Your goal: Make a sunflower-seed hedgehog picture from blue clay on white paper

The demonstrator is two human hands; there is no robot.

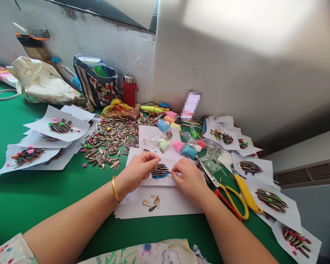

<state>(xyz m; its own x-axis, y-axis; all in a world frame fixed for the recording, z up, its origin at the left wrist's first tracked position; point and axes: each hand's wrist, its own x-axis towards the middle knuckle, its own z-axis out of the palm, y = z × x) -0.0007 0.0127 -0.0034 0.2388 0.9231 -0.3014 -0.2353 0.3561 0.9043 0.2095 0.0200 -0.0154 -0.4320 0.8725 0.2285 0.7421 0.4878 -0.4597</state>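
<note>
Bare forearms (77, 212) angle inward, left hand (140, 168) and right hand (189, 178) near each other, fingertips (156, 160) pinched.

Wall (173, 47) w/ faint "3/" (198, 73), rest illeg.

I see one camera here, worn on the person's head, facing forward and steeply down past the floral clothing (159, 253) at the bottom edge. It looks from above and behind the left hand (143, 167) and right hand (188, 179), near enough that both sit mid-view, and reaches across the green table (16, 198) to the pale wall (222, 66) behind.
</note>
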